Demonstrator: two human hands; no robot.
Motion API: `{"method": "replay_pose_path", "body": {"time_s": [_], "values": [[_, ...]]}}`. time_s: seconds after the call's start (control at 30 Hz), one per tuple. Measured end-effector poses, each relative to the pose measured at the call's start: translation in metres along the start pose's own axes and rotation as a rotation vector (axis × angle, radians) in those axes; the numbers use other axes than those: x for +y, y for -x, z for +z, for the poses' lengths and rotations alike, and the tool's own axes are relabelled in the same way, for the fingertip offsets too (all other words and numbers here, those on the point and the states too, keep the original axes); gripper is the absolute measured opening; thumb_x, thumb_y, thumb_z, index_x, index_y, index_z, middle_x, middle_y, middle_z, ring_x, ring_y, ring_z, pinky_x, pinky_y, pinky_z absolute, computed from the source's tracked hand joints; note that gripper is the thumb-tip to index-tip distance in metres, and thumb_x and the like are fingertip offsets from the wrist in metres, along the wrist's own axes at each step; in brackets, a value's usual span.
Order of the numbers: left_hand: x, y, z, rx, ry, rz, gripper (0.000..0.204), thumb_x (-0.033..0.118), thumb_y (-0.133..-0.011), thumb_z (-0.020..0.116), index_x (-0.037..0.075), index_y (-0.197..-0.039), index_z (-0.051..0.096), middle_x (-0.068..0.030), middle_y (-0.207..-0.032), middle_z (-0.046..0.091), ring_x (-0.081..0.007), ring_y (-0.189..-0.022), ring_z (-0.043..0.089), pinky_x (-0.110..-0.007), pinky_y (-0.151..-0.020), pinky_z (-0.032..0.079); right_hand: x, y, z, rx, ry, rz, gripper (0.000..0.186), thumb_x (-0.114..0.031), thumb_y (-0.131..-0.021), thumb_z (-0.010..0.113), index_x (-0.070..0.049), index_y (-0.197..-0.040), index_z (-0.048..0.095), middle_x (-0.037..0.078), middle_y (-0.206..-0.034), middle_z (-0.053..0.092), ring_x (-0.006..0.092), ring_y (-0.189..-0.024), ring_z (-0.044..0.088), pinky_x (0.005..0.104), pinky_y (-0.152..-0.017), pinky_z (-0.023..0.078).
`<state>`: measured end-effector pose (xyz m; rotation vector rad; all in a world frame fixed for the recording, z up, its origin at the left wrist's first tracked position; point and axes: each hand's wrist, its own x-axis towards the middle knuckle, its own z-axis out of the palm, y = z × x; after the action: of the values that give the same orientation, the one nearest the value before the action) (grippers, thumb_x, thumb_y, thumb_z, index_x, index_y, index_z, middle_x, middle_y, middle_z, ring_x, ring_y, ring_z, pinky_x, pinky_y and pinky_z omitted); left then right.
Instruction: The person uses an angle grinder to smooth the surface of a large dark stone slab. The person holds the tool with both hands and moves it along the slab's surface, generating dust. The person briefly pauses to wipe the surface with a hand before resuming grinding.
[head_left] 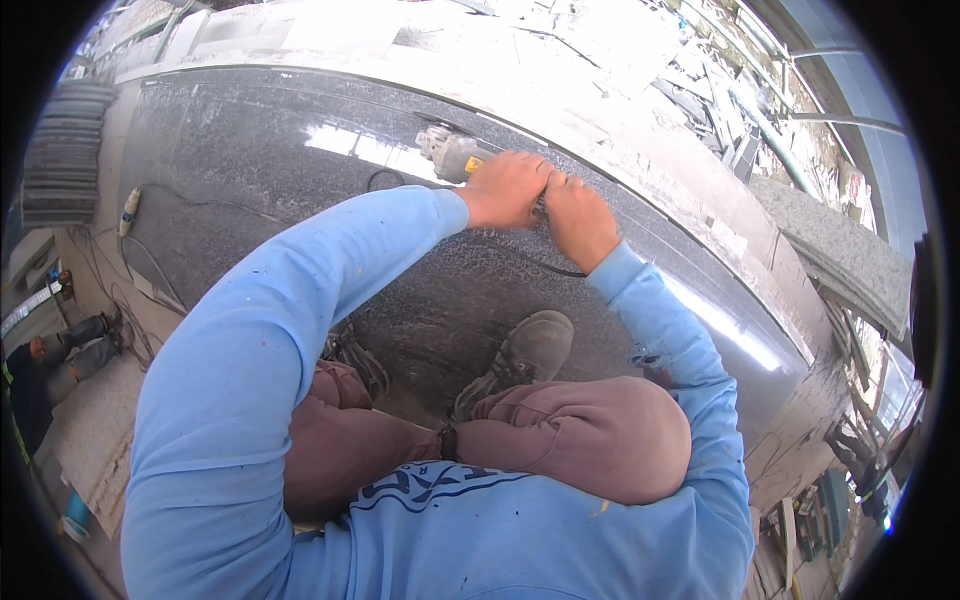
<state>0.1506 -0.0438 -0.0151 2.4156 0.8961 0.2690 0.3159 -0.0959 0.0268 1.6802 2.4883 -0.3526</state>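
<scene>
Squats in a blue sweatshirt point(460, 545) and brownish trousers point(590, 430), planting dusty boots point(535, 350) on a dark slab point(240, 150). Stretches both arms toward the slab's far edge, with a black cable point(545, 264) passing below the right wrist. Closes the right hand point(583, 222) around the rear end of a grinder point(455, 157), touching the left hand and hiding most of that end. Wraps the left hand point(505, 188) around the body, gripping firmly. Holds the grinder near the slab's far edge, about midway along, pointing the grey head toward the left edge.

Has a pale plug point(130, 210) lying by the slab's left edge, joined to a thin lead point(225, 205). Has another person's legs point(80, 345) off that edge, toward the near side, and a stack of grey pieces point(68, 155) farther along. Faces a bright heap of offcuts point(715, 110) well beyond the far edge, toward the right.
</scene>
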Motion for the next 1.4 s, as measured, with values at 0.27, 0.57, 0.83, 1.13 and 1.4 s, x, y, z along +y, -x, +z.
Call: {"method": "replay_pose_path", "body": {"time_s": [0.27,0.57,0.83,1.13,1.4], "values": [[0.029,-0.008,0.002,0.041,0.018,0.063,0.047,0.020,-0.069,0.085,0.004,-0.107,0.063,-0.0115,-0.103,0.065,-0.0309,-0.102,0.065,-0.043,-0.090,0.051,0.013,0.029,-0.018,-0.036,0.066,0.053,0.025,-0.002,-0.084,0.068,0.003,-0.106,0.057,0.020,-0.093,0.068,0.0315,-0.085,0.073,0.0358,-0.068,0.062],[0.028,-0.008,0.004,0.014,0.047,0.030,0.047,0.018,-0.069,0.084,0.004,-0.108,0.063,-0.0116,-0.104,0.066,-0.0323,-0.105,0.064,-0.044,-0.093,0.052,0.016,0.025,-0.004,-0.014,0.014,0.023,0.024,0.003,-0.082,0.064,0.003,-0.104,0.054,0.023,-0.093,0.067,0.0377,-0.090,0.071,0.0426,-0.074,0.061],[0.006,-0.002,0.000,0.002,0.025,-0.002,0.049,0.019,-0.067,0.086,0.006,-0.108,0.063,-0.0117,-0.103,0.066,-0.0333,-0.104,0.064,-0.045,-0.091,0.052,0.007,0.003,0.007,0.084,0.025,-0.005,0.015,-0.002,-0.084,0.066,0.002,-0.097,0.059,0.019,-0.088,0.069,0.0303,-0.077,0.073,0.0354,-0.063,0.061],[0.034,-0.012,0.006,0.080,0.048,0.071,0.045,0.019,-0.069,0.086,0.005,-0.104,0.062,-0.0119,-0.099,0.064,-0.0326,-0.100,0.064,-0.045,-0.088,0.051,0.017,0.032,-0.017,-0.012,0.017,0.062,0.024,0.001,-0.083,0.066,0.004,-0.104,0.055,0.022,-0.094,0.067,0.0353,-0.085,0.073,0.0395,-0.068,0.062],[0.031,-0.011,0.006,0.043,0.051,0.045,0.044,0.019,-0.071,0.085,0.005,-0.105,0.061,-0.0124,-0.100,0.064,-0.0334,-0.099,0.064,-0.045,-0.087,0.051,0.018,0.028,-0.010,0.005,0.019,0.040,0.021,0.003,-0.084,0.063,0.004,-0.103,0.055,0.022,-0.093,0.067,0.0358,-0.084,0.073,0.0399,-0.068,0.062]]}}
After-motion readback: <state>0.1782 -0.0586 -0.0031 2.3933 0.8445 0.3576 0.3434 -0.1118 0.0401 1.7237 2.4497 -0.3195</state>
